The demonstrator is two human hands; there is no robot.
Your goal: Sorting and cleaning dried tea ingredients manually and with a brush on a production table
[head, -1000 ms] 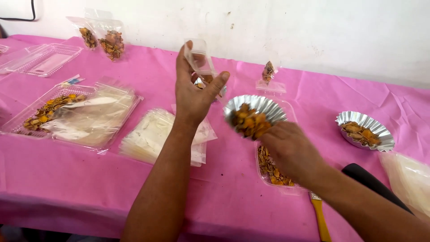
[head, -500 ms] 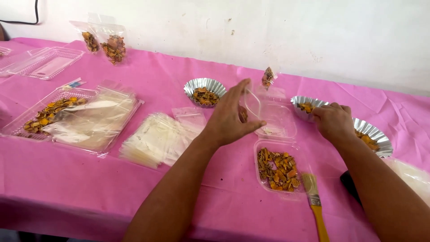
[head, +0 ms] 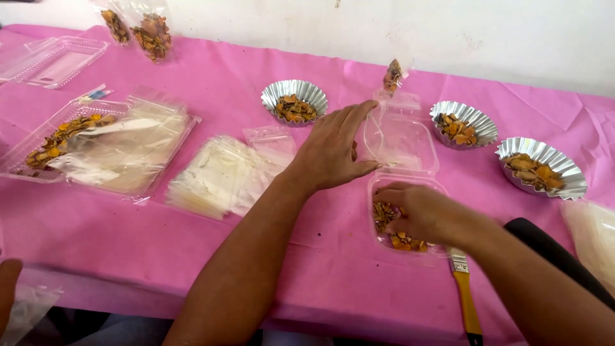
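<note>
The clear clamshell box (head: pixel 402 192) lay open on the pink desk (head: pixel 128 243), near the middle and a little toward 3 o'clock, its lid flipped up toward 12 o'clock and its tray nearest me holding dried orange-brown pieces (head: pixel 403 242). My right hand (head: pixel 419 211) was down in that tray, fingers curled over the pieces; I could not tell whether it pinched any. My left hand (head: pixel 333 150) rested at 10 o'clock of the tray, flat and spread, fingers together, with the fingertips (head: pixel 368 109) against the edge of the raised lid. Just behind the lid, at 12 o'clock, stood a small clear bag (head: pixel 393 77) with some of the same pieces inside. Three crimped foil cups of the pieces sat around: one (head: pixel 294 101) at 11 o'clock of my left hand, one (head: pixel 463 123) at 2 o'clock of the box, and another (head: pixel 540 168) farther out toward 3 o'clock. A paintbrush with a yellow handle (head: pixel 466 301) lay at 5 o'clock of the tray, just beside my right forearm. A heap of empty clear bags (head: pixel 224 176) lay at 9 o'clock of my left hand, and beyond it a larger clear tray (head: pixel 96 147) with pieces and plastic in it. Two filled bags (head: pixel 138 29) stood at the far edge, toward 11 o'clock.
</note>
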